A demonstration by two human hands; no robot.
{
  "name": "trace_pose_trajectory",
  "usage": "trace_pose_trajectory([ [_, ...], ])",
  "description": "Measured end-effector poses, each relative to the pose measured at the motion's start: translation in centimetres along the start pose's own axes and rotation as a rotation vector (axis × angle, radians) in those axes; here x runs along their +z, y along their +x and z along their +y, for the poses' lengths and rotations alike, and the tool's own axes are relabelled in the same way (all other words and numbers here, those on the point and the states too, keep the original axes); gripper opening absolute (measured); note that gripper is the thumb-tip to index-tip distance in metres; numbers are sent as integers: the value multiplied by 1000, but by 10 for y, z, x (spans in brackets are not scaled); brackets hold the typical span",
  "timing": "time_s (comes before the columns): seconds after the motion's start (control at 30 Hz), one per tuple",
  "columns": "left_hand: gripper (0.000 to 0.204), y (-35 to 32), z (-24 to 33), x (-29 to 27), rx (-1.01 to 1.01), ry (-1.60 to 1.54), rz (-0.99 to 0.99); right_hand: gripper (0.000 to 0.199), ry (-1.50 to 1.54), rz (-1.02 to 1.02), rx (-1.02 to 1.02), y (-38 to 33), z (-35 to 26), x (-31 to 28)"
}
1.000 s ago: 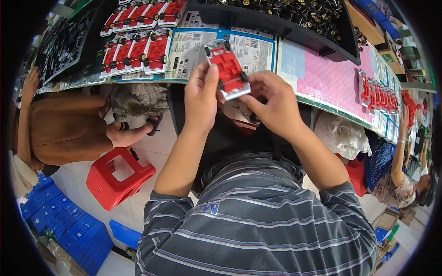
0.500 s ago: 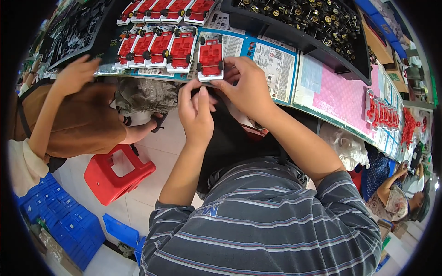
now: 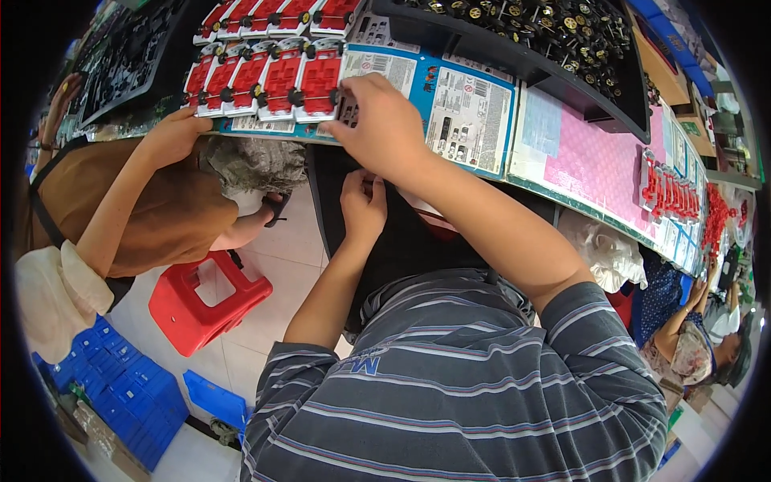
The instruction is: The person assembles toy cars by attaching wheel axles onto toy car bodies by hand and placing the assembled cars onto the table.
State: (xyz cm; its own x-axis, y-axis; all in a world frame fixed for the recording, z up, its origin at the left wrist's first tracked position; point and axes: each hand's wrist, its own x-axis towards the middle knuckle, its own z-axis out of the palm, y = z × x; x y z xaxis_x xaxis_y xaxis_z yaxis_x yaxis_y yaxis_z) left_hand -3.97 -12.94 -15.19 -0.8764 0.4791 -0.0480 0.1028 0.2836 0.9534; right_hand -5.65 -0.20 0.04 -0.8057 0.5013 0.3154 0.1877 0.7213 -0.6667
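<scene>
My right hand (image 3: pixel 377 120) is closed on the right-hand toy car (image 3: pixel 320 84) of the near row, thumb at its near end and fingers along its right side. This car lies upside down, with a red underside, white body and black wheels. Several more red-and-white toy cars (image 3: pixel 245 80) lie side by side to its left, and a second row (image 3: pixel 273 16) sits behind them. Below the table edge, close to my body, my left hand (image 3: pixel 363 207) is loosely closed, and nothing shows in it.
A co-worker's hand (image 3: pixel 173 135) is at the near row's left end. A black tray (image 3: pixel 514 60) of wheel axles stands behind on the right; another dark tray (image 3: pixel 120 68) is far left. Red parts (image 3: pixel 666 189) line the right side. A red stool (image 3: pixel 209 301) stands on the floor.
My right hand has moved the toy car left and down against the near row, which has shifted left. My left hand has let go and dropped toward my body. The co-worker's hand reached the row.
</scene>
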Motion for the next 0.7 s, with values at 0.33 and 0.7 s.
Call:
trace_pose_trajectory([
  [0.33,16,-4,2,3,143,178,37,36,342,-153,-16,-63,49,-91],
  [0.7,16,-6,6,11,6,-20,-109,30,-822,543,362,-194,191,-321],
])
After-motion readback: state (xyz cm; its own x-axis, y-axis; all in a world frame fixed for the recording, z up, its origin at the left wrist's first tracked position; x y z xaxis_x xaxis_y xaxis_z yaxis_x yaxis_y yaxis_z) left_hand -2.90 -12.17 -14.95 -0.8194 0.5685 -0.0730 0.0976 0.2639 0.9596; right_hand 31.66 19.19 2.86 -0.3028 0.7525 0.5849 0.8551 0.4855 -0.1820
